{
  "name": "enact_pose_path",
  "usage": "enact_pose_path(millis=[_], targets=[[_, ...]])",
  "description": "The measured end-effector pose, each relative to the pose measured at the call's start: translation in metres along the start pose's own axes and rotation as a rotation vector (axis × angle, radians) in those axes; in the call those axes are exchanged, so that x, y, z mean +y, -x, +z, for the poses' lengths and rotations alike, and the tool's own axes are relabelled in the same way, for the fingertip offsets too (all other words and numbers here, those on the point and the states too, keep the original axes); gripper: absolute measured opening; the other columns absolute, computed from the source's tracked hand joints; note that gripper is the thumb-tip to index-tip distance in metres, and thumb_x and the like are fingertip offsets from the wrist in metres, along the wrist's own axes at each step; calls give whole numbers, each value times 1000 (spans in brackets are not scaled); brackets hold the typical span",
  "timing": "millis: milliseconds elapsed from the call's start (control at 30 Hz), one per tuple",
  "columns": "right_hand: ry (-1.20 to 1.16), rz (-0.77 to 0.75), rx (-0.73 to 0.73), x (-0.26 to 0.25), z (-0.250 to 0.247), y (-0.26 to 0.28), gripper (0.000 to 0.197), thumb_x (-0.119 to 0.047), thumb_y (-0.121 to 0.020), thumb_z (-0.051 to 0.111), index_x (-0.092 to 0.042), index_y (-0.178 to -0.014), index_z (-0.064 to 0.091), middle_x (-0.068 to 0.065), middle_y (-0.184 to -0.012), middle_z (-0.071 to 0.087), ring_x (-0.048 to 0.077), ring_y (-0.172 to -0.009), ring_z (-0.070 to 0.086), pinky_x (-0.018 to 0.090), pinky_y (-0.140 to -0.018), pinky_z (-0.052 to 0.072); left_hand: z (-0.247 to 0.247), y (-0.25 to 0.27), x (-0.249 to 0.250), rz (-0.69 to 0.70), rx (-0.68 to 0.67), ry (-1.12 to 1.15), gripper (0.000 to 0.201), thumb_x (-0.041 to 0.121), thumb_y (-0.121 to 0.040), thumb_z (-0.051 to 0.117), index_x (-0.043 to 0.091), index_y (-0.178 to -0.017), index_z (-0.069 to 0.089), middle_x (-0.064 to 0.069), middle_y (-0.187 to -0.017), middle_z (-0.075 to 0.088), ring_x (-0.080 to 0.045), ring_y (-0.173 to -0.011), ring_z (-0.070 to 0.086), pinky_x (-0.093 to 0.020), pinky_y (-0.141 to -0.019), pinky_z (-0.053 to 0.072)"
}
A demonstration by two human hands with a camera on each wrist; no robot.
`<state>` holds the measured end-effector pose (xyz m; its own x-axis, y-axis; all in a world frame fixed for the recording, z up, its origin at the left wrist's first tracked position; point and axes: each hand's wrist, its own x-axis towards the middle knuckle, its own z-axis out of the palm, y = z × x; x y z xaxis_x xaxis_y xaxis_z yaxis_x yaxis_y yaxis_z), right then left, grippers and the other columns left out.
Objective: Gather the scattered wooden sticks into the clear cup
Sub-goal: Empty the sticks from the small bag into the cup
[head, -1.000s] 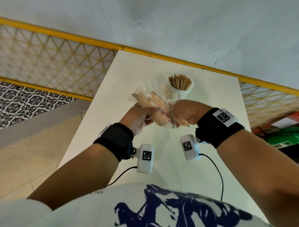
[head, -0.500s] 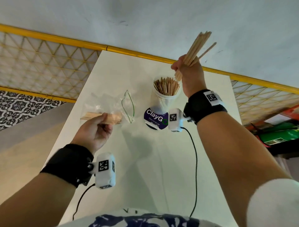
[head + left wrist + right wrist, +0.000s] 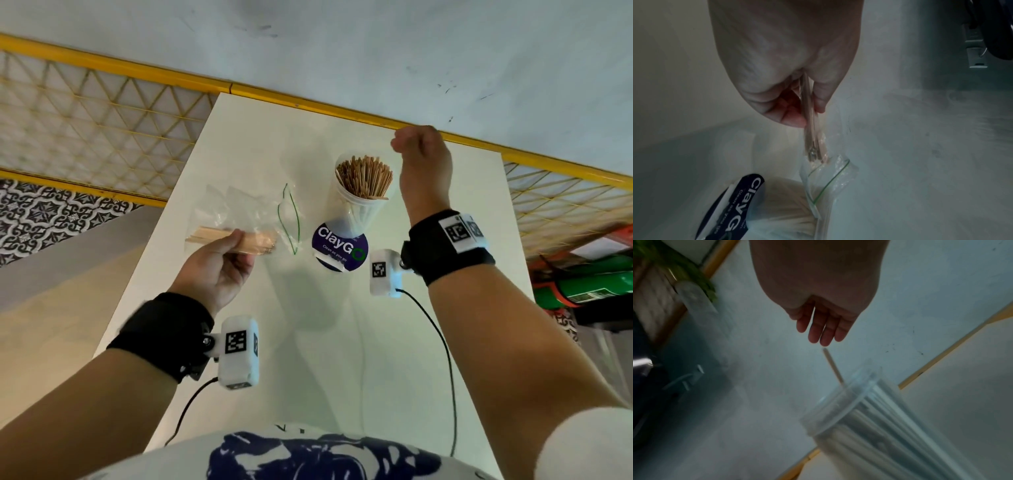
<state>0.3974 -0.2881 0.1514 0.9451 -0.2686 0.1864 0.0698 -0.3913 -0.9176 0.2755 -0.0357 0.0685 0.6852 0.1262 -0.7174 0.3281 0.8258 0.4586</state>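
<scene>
Left hand pinches wooden sticks inside a plastic bag over the surface's left edge, their ends blurred. Right hand, fingers loose and holding nothing, hovers beside the stick-packed clear cup near the far edge.

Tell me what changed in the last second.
The hands separated: the right hand pulled a bundle of sticks out of the bag, raised it over the cup and let go; it now holds nothing, with one stick just below its fingertips above the rim. The left hand carried the bag off to the left. It still grips the bag with the remaining sticks; the cup stayed put.
</scene>
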Motion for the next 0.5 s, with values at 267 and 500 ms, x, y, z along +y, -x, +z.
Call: enact_pose_path(millis=[267, 500], targets=[[315, -165, -330, -9, -10, 84, 15, -18, -90, 61, -22, -99, 72, -9, -96, 65, -5, -78, 58, 5, -73, 39, 23, 19, -4, 26, -115, 50, 15, 3, -87, 61, 16, -81, 60, 0, -73, 65, -9, -63, 61, -19, -49, 50], [659, -49, -361, 9, -25, 37, 14, -11, -84, 61, -6, -90, 72, 13, -96, 71, 30, -92, 65, 35, -79, 52, 15, 31, -8, 50, -133, 45, 14, 4, -88, 60, 18, -85, 60, 2, -69, 68, -7, -60, 66, -19, -50, 52]])
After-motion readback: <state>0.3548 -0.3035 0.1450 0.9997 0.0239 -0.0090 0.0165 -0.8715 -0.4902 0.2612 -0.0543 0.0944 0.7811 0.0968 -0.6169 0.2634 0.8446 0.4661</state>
